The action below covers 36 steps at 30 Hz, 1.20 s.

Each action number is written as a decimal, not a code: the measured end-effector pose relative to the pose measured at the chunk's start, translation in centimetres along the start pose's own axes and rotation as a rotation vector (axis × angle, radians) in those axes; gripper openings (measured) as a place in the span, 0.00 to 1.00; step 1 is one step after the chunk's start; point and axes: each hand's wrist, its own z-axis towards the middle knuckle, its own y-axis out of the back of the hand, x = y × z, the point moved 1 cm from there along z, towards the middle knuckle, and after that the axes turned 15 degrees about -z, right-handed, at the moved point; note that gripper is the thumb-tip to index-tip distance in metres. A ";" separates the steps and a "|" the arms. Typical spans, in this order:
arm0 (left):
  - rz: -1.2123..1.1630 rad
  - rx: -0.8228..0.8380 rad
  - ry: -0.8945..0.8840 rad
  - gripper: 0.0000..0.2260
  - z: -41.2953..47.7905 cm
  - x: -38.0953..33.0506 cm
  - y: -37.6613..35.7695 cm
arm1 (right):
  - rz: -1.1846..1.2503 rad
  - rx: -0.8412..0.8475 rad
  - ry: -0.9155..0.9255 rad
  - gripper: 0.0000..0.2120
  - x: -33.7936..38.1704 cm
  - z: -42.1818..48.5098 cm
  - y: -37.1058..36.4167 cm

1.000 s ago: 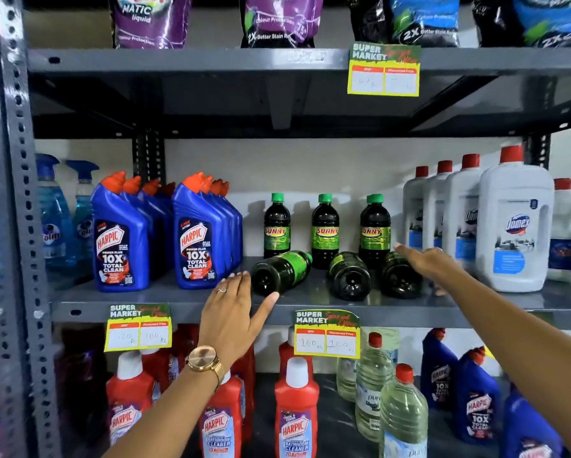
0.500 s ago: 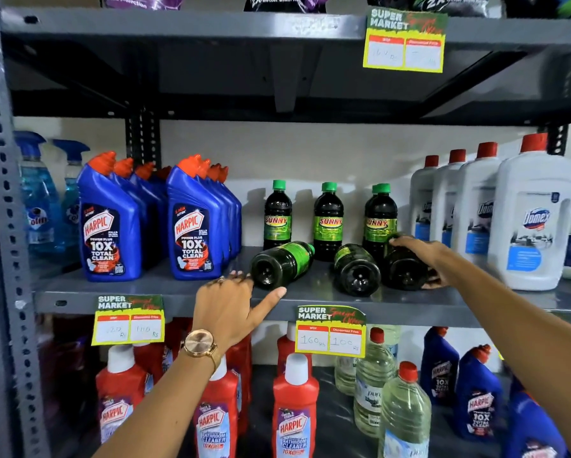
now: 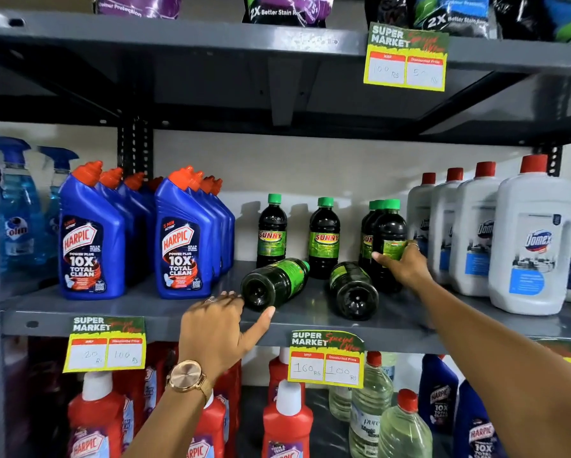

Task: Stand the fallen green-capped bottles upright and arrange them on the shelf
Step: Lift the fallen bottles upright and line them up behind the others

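On the grey middle shelf, dark green-capped bottles stand at the back: one at the left, one in the middle, one partly hidden at the right. My right hand grips another bottle, upright in front of that right one. Two bottles lie on their sides, bases toward me: the left fallen bottle and the right fallen bottle. My left hand is at the shelf edge, fingers touching the left fallen bottle's base, thumb spread under it.
Blue Harpic bottles stand left of the green-capped ones, white Domex jugs to the right. Blue spray bottles are at the far left. Price tags hang on the shelf edge. Red bottles and clear bottles fill the shelf below.
My right hand took hold of the rightmost fallen bottle and stood it upright at the right. My left hand moved up against the left fallen bottle's base.
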 end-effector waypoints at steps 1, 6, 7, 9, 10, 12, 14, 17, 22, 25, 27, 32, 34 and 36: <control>-0.006 -0.009 0.001 0.28 0.0 0.0 0.0 | -0.009 0.035 -0.024 0.33 0.4 0.3 0.1; -0.003 -0.014 0.008 0.27 0.0 -0.3 0.2 | 0.015 -0.003 -0.070 0.13 0.7 0.3 -0.2; -0.001 -0.013 0.006 0.28 0.0 -0.3 0.2 | 0.035 -0.027 -0.065 0.13 0.3 0.1 -0.6; -0.006 -0.010 0.001 0.28 -0.1 -0.3 0.2 | 0.024 -0.073 -0.075 0.21 -0.6 -0.4 -1.1; -0.006 -0.011 -0.003 0.28 -0.1 -0.2 0.2 | -0.007 -0.092 -0.070 0.26 -0.8 -0.5 -1.1; -0.009 -0.010 -0.001 0.28 -0.2 -0.2 0.2 | -0.065 -0.118 -0.055 0.34 -1.2 -0.2 -1.0; -0.007 -0.016 0.001 0.29 -0.2 -0.2 0.2 | -0.116 -0.103 -0.073 0.41 -1.3 0.2 -1.0; -0.005 -0.018 0.001 0.30 -0.1 -0.3 0.2 | -0.088 0.002 -0.094 0.36 -1.4 0.5 -1.6; 0.008 -0.018 0.004 0.29 0.0 -0.3 0.2 | -0.038 -0.018 -0.096 0.25 -2.0 0.3 -1.2; 0.014 -0.014 0.000 0.29 -0.1 -0.3 0.1 | -0.091 -0.047 -0.070 0.35 -1.9 0.0 -1.1; 0.016 -0.017 0.005 0.28 -0.1 -0.3 0.1 | -0.040 -0.039 -0.095 0.38 -1.9 -0.1 -1.3; 0.011 -0.010 0.012 0.28 -0.1 -0.3 0.1 | -0.048 0.032 -0.059 0.21 -1.8 -0.2 -1.6; 0.008 -0.016 0.013 0.28 -0.1 -0.3 0.1 | -0.115 0.015 -0.052 0.24 -1.9 -0.2 -1.4; 0.009 -0.015 0.017 0.28 -0.1 -0.3 0.1 | -0.154 -0.011 -0.061 0.30 -2.0 -0.1 -1.2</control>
